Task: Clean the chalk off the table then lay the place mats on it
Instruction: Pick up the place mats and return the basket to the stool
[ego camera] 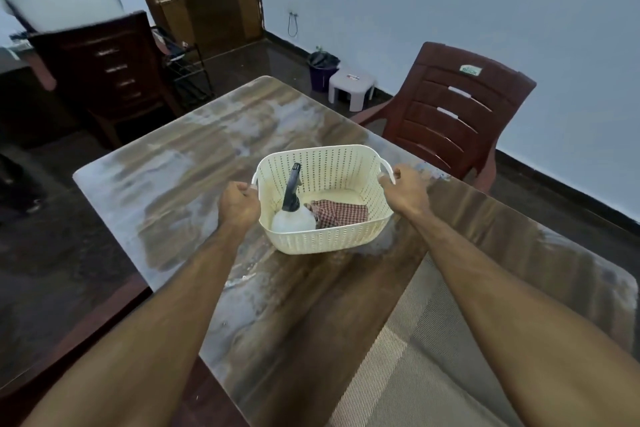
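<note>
Dim, bluish light; pale glare streaks the counter (214, 156) toward 11 o'clock; edges bend, corners blur.

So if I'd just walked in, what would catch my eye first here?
Probably the cream perforated basket in the middle of the chalk-smeared wooden table, gripped at its side handles by the left hand and the right hand. Inside it lie a spray bottle and a red checked cloth. Striped place mats lie at the near right of the table.
</note>
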